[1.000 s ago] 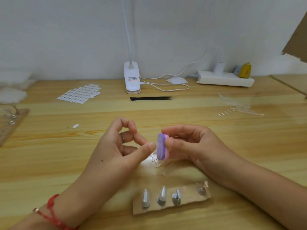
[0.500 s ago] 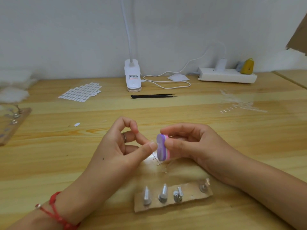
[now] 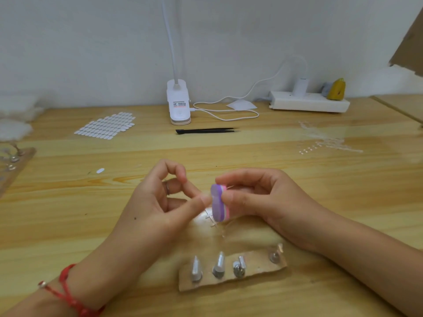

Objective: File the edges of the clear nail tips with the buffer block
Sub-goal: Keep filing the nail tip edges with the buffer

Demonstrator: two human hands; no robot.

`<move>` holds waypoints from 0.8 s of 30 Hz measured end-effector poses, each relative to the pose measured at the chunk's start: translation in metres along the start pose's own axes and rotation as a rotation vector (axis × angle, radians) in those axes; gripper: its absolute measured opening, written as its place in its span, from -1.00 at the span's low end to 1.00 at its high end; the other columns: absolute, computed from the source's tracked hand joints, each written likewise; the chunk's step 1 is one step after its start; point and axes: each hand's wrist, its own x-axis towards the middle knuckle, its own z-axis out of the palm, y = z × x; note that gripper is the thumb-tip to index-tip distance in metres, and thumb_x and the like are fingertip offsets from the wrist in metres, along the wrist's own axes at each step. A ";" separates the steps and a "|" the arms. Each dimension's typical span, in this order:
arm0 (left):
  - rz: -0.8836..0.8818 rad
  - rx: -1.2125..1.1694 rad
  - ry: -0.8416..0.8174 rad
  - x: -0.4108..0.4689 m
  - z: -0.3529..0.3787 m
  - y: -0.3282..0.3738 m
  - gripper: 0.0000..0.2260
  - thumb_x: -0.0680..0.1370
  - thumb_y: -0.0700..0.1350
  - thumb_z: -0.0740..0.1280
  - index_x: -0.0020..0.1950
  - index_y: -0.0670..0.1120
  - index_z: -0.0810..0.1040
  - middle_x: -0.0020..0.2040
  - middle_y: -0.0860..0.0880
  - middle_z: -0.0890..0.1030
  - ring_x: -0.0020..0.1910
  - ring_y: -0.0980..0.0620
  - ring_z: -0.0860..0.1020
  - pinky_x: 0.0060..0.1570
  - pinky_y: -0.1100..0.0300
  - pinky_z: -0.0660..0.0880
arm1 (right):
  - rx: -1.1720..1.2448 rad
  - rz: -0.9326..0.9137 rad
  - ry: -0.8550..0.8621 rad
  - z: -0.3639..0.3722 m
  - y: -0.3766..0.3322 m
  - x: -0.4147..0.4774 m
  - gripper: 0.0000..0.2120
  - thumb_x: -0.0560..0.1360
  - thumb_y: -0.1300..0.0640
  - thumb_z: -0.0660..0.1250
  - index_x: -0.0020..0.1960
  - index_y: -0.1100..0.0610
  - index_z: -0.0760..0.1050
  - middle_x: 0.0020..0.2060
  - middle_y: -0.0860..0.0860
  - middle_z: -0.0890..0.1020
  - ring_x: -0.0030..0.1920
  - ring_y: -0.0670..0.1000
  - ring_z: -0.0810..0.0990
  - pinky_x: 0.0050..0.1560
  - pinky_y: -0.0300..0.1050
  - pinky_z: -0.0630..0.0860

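- Fingers [image 3: 231,199] of right hand [image 3: 265,200] clamped on buffer block [image 3: 217,202], long axis near upright.
- Left hand [image 3: 158,202] pinch touching block's left face; nail tip presumably inside, too clear to see.

white wall [image 3: 91,42], wooden table [image 3: 68,202], clip lamp [image 3: 178,104]

Bright even light, soft shadows; sheen on table [image 3: 386,138] far rt; left edge blurred, wide-angle bend at borders.
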 end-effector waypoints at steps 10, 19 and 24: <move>0.022 -0.048 0.071 0.002 -0.003 0.003 -0.65 0.27 -0.08 0.45 -0.09 -0.06 0.34 -0.33 0.06 0.58 -0.57 0.17 0.36 -0.58 0.42 0.25 | -0.013 -0.012 -0.016 0.002 0.001 -0.001 -0.76 0.27 0.12 0.53 -0.06 0.04 0.71 -0.19 0.07 0.72 -0.20 0.01 0.71 -0.17 -0.24 0.60; 0.058 -0.051 0.056 0.002 0.000 0.004 -0.66 0.30 -0.09 0.45 -0.09 -0.03 0.34 -0.32 0.06 0.58 -0.56 0.18 0.39 -0.55 0.42 0.28 | -0.044 -0.001 -0.039 0.002 -0.002 -0.001 -0.79 0.29 0.15 0.52 -0.08 0.03 0.71 -0.17 0.09 0.73 -0.19 0.00 0.71 -0.18 -0.22 0.60; 0.057 -0.010 -0.013 -0.003 0.006 0.003 -0.67 0.34 -0.14 0.51 -0.13 0.03 0.36 -0.30 0.05 0.60 -0.58 0.16 0.36 -0.57 0.36 0.26 | 0.007 -0.022 0.009 0.001 -0.001 -0.001 -0.77 0.27 0.17 0.53 -0.07 0.07 0.71 -0.17 0.09 0.72 -0.18 0.03 0.71 -0.16 -0.20 0.61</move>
